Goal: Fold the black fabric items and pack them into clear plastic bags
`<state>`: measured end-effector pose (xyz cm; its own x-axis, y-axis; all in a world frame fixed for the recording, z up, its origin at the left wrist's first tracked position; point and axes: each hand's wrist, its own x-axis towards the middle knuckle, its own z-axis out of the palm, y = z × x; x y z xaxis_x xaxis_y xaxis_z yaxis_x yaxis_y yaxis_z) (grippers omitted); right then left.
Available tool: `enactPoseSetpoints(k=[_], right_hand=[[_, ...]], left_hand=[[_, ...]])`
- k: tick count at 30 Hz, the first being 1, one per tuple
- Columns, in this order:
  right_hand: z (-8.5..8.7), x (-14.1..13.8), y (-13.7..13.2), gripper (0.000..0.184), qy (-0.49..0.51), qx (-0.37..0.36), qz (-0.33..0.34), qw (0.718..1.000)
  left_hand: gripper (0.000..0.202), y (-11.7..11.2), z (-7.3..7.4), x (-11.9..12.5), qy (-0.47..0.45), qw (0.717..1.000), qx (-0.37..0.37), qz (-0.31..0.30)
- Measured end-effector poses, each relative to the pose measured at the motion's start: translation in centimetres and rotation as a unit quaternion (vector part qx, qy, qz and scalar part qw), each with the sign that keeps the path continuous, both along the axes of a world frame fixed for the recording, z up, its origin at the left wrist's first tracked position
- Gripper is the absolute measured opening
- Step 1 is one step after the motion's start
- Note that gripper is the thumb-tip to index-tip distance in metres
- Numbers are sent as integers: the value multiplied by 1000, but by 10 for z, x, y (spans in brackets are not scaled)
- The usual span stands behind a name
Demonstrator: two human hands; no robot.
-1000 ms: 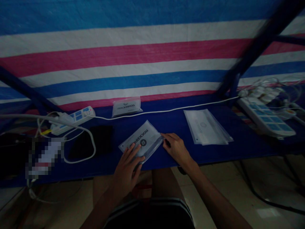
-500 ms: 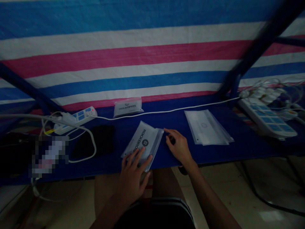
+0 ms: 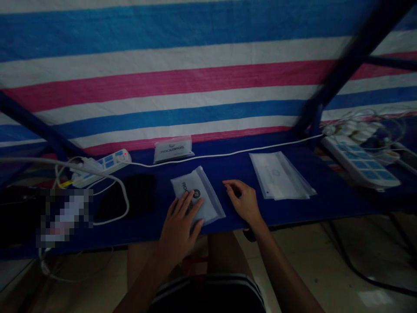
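Observation:
My left hand (image 3: 180,228) lies flat with its fingers spread on a translucent ROCKBROS plastic bag (image 3: 204,194), covering the bag's lower left part. The bag rests on a dark blue tabletop (image 3: 224,168) near its front edge. My right hand (image 3: 245,201) rests on the tabletop just right of the bag, fingers loosely curled, touching only the table. A stack of clear plastic bags (image 3: 278,176) lies to its right. A second ROCKBROS pouch (image 3: 172,149) stands farther back.
Power strips (image 3: 102,167) (image 3: 360,163) sit at both sides, and a white cable (image 3: 224,153) runs along the back. A black flat object (image 3: 140,193) and a pixelated item (image 3: 65,215) lie left. Dark blue struts (image 3: 345,65) cross a striped tarpaulin (image 3: 195,87) behind.
The bag now lies flatter and sits slightly farther left under my left hand. My right fingertips have come away from its right edge, leaving a small gap.

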<state>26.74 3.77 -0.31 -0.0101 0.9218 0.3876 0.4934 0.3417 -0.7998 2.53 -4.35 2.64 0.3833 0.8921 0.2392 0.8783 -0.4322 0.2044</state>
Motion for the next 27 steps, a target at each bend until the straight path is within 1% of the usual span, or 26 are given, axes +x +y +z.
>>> enactPoseSetpoints(k=[1, 3, 6, 9, 11, 13, 14, 17, 19, 21, 22, 24, 27], right_hand=[[0, 0, 0, 24, -1, -2, 0, 1000], [0, 0, 0, 24, -2, -4, 2, 1000], [1, 0, 0, 24, 1, -5, 2, 1000], [2, 1, 0, 24, 5, -10, 1, 1000], [3, 1, 0, 24, 10, -14, 3, 1000], [4, 2, 0, 24, 17, -16, 2, 1000], [4, 2, 0, 24, 21, -17, 1, 1000], [5, 1, -1, 25, 36, -21, 1, 999], [6, 0, -1, 25, 55, -30, 4, 998], [8, 0, -2, 24, 89, -38, -3, 995], [8, 0, -3, 25, 111, -40, -11, 993], [9, 0, -5, 25, 154, -36, -35, 987], [9, 1, -9, 24, 186, -18, -93, 978]], left_hand=[[54, -2, -1, 4, 10, 1000, 5, 23], [54, -7, 3, 11, 17, 998, 7, 58], [43, -5, 14, 12, -14, 998, 2, 66], [33, 14, 22, -4, -76, 993, 29, 80], [34, 33, 21, -20, -100, 988, 42, 112], [43, 51, 16, -36, -104, 985, 6, 138], [48, 58, 13, -43, -105, 983, -28, 151], [62, 72, 6, -59, -134, 967, -113, 188], [64, 75, 7, -65, -175, 952, -172, 184], [59, 74, 11, -68, -220, 934, -232, 158], [55, 74, 14, -69, -241, 926, -250, 146], [48, 73, 20, -68, -281, 916, -251, 137], [38, 77, 28, -67, -348, 902, -207, 150]])
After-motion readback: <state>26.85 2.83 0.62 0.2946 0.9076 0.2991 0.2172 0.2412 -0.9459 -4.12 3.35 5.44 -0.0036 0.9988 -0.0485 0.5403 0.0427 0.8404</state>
